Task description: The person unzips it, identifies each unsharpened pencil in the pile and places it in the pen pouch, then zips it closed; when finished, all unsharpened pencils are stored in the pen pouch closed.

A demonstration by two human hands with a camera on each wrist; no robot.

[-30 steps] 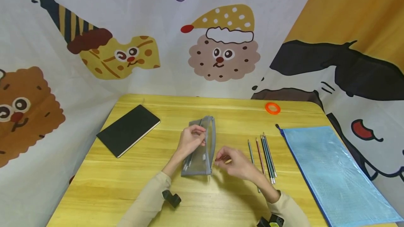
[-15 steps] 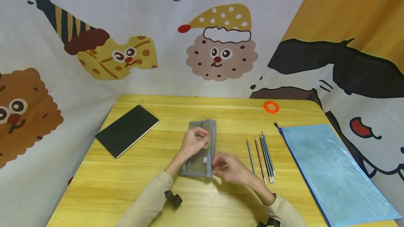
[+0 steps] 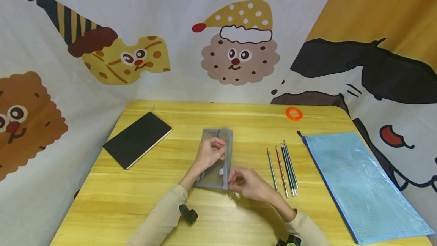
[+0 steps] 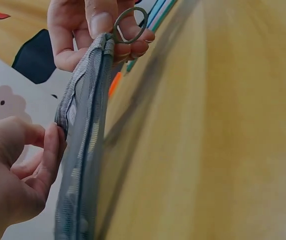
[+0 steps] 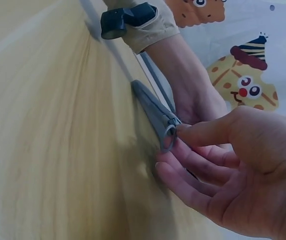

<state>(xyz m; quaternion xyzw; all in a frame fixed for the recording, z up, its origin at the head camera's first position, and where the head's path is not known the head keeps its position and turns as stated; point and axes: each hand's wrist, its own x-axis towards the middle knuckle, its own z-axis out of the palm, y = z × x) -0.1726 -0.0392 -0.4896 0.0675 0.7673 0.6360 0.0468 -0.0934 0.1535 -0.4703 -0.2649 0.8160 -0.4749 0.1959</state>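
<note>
A grey mesh zip pouch point(image 3: 213, 179) lies lengthwise near the middle of the table, with slim dark shapes showing through it. My left hand point(image 3: 209, 153) pinches the zip-side edge between thumb and fingers, as the left wrist view shows. At the near end of the zip, my right hand point(image 3: 250, 183) pinches the pouch's corner with thumb and fingers. A ring pull point(image 4: 146, 23) sticks out beside those fingers. In the right wrist view the pouch point(image 5: 152, 107) stretches away from the fingertips, and the zip runs along its upper edge.
Several pencils point(image 3: 281, 170) lie to the right of my right hand. Farther right is a blue zip folder point(image 3: 365, 185). A black notebook point(image 3: 138, 139) sits at the left, and an orange ring point(image 3: 288, 117) lies by the back edge. A patterned cloth point(image 3: 153, 90) hangs behind the table.
My right hand has moved left onto the pouch's near corner and now pinches it. The pouch's zip edge has flattened and its opening has narrowed. My left hand has shifted slightly.
</note>
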